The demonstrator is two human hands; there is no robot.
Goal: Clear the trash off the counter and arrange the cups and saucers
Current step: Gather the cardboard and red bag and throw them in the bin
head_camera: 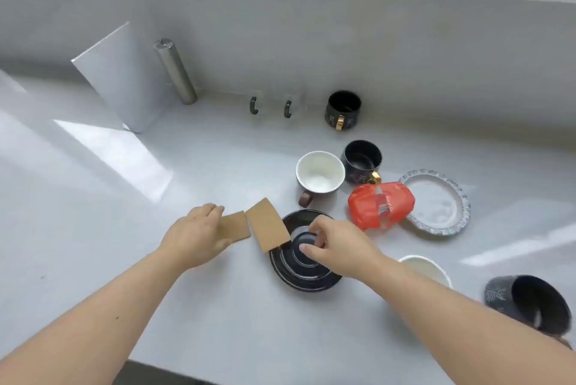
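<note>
Two brown cardboard pieces lie at the counter's middle. My left hand [194, 236] rests on the smaller one [234, 226], fingers closing on its left edge. The larger piece [267, 224] leans over the rim of a black saucer [299, 275]. My right hand [338, 242] hovers over that saucer with fingers curled, holding nothing I can make out. A red wrapper [380, 205] lies partly on a glass saucer [436, 200]. A white-lined cup [319, 174] and a black cup with a gold handle [361, 160] stand behind; another black cup [343, 108] is by the wall.
A dark mug [530, 303] lies on its side at the right edge, next to a white cup [425, 269] half hidden by my right arm. A metal cylinder [176, 71] and a leaning white board [121, 79] stand at back left. Two wall hooks [269, 107].
</note>
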